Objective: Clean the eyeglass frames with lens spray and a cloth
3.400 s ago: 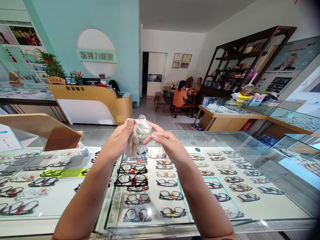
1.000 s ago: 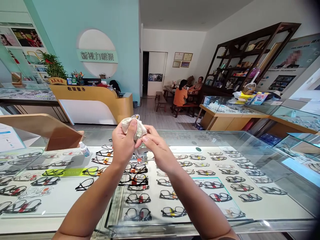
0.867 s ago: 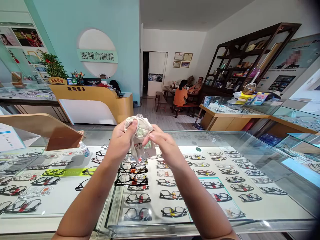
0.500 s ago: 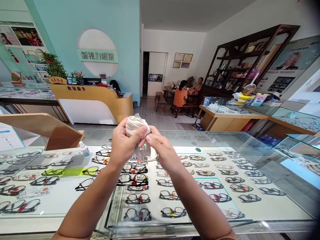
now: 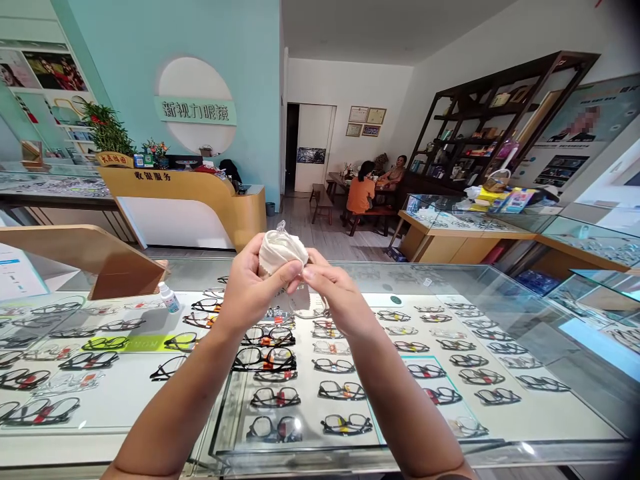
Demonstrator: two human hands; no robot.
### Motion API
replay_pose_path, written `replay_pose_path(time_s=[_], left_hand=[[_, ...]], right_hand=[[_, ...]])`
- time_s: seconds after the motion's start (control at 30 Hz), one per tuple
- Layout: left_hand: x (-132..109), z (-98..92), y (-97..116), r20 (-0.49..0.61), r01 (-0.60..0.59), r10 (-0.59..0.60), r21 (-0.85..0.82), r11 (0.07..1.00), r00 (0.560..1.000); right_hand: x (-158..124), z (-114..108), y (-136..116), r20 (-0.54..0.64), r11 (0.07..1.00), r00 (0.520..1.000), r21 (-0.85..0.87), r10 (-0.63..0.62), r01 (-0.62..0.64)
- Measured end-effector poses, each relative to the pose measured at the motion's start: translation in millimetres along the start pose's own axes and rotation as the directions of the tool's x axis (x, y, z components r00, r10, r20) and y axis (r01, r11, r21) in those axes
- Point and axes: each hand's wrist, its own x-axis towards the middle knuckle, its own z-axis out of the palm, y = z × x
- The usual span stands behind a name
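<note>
Glasses (image 5: 281,227), see-through frame, are mid-frame, mostly covered by a pale cloth (image 5: 283,251) — only a bit at the top and a thin curved part below the fingers show. L hand (image 5: 253,280) is curled round the cloth, thumb pressed across its front. R hand (image 5: 334,285) has thumb and forefinger pinched on the glasses' edge, nearly closed; thumb tips sit close together.

Both hands are up over the glass counter (image 5: 465,287), w/ its far edge passing behind them. Its front edge runs along the bottom of frame; R edge slants toward lower R, well apart from the hands. Rows of display frames (image 5: 345,389) lie below and betw. the forearms. Spray bottle (image 5: 170,299), ctr L, stands apart from the L forearm. Wooden panel (image 5: 107,261) juts in from the L edge, ending short of the hands. Past the counter: open floor (image 5: 320,235) — then reception desk (image 5: 245,213), upper L, and 2nd counter (image 5: 460,245), mid R.
</note>
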Motion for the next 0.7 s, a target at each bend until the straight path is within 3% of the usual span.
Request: replay_pose_path(time_s=[0.1, 0.17, 0.23, 0.3, 0.37, 0.43, 0.6, 0.7], left_hand=[[-4, 9.6, -10, -0.206, -0.069, 0.08, 0.06, 0.996, 0.975], [-3, 7.4, -13, -0.266, -0.079, 0.103, 0.1, 0.992, 0.958], [-1, -0.9, -12, -0.209, -0.045, 0.063, 0.088, 0.995, 0.976], [4, -11.7, -8, -0.052, 0.027, -0.025, 0.042, 0.999, 0.998], [7, -20.2, -3, 0.105, 0.085, -0.086, 0.01, 0.996, 0.991], [10, -23.2, 0, 0.188, 0.092, -0.091, 0.006, 0.996, 0.978], [7, -7.5, -7, 0.143, 0.056, -0.048, -0.046, 0.997, 0.989], [2, 4.5, -14, 0.021, 0.025, -0.023, -0.068, 0.997, 1.0]], right_hand=[[0, 9, 2, 0.03, 1.0, 1.0, -0.023, -0.009, 0.01], [1, 10, 2, 0.045, 1.0, 0.999, -0.023, -0.003, 0.004], [1, 6, 2, 0.042, 1.0, 0.999, -0.019, 0.013, -0.012], [1, -1, 1, 0.022, 1.0, 0.999, -0.009, 0.027, -0.027], [1, -7, -1, 0.006, 0.999, 0.999, 0.011, 0.048, -0.048], [1, -10, -1, 0.0, 0.998, 0.998, 0.025, 0.064, -0.064], [3, -2, 2, 0.011, 1.0, 1.0, -0.026, 0.015, -0.014], [2, 6, 3, 0.019, 0.998, 1.0, -0.065, -0.013, 0.015]])
